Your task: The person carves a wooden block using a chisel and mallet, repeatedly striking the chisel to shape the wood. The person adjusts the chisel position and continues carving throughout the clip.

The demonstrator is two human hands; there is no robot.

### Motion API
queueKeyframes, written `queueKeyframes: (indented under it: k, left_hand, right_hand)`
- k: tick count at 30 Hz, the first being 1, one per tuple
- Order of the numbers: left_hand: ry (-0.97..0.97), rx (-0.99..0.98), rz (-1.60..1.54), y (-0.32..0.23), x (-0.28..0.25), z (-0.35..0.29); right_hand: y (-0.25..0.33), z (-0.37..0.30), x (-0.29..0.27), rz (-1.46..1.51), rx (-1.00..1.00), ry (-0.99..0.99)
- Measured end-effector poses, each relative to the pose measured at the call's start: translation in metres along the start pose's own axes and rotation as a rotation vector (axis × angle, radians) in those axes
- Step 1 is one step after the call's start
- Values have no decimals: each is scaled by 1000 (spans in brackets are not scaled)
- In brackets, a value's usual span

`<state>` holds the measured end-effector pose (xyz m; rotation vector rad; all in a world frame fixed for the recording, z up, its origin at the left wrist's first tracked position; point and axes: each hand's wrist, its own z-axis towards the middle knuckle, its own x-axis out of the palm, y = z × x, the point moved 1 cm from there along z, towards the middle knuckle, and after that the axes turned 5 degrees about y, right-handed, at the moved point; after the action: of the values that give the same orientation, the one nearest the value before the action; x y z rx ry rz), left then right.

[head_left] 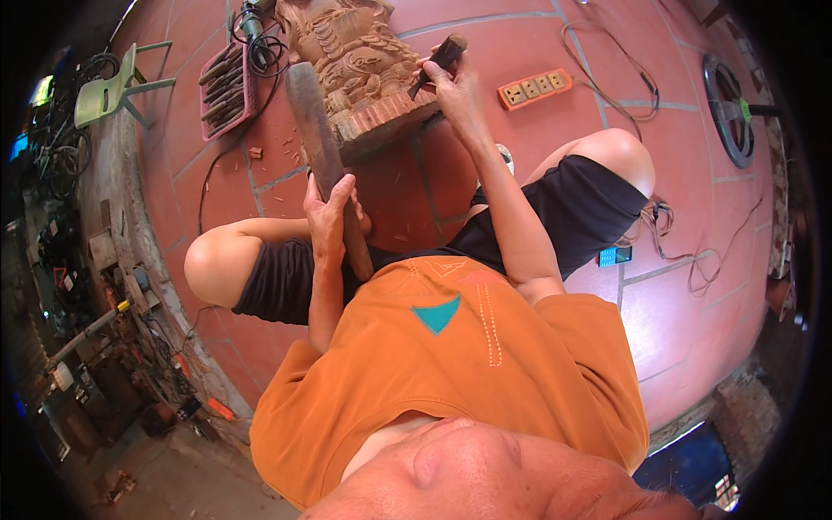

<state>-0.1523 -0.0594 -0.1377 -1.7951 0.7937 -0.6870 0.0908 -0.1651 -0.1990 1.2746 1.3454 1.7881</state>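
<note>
My left hand is closed round the lower part of a long wooden mallet. The mallet's thick head points away from me, and its lower end reaches my lap. Farther off to the right, my right hand grips a chisel by its dark, worn handle. Its narrow tip slants down left at the right edge of a carved wooden block; whether it touches the wood I cannot tell. Relief carving covers the block, and its near side shows a ribbed border. Mallet and chisel are apart.
A pink basket of wooden-handled tools stands left of the block, with a corded power tool beyond. An orange power strip lies at the right. Farther out are a green chair, a black wheel-like ring and a phone. Cables cross the tiles.
</note>
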Motion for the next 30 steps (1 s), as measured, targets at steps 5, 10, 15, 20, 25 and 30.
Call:
queueKeyframes:
  k: [5, 10, 15, 20, 25, 30]
  left_hand:
    - [2, 0, 22, -4, 5, -1]
    - [12, -31, 28, -1, 3, -2]
    - [12, -24, 35, -2, 4, -3]
    - [14, -17, 36, -1, 3, -3]
    - [17, -30, 39, -3, 5, -3]
    - [27, -3, 60, 1, 4, -2]
  right_hand:
    - [-7, -3, -1, -103, 81, 98]
    - [-17, -4, 2, -142, 26, 66]
    - [-20, -6, 6, -280, -104, 11]
    - [-11, -4, 0, -337, -133, -20]
    - [-4, -8, 3, -155, 69, 66]
    - [-11, -4, 8, -226, -195, -45]
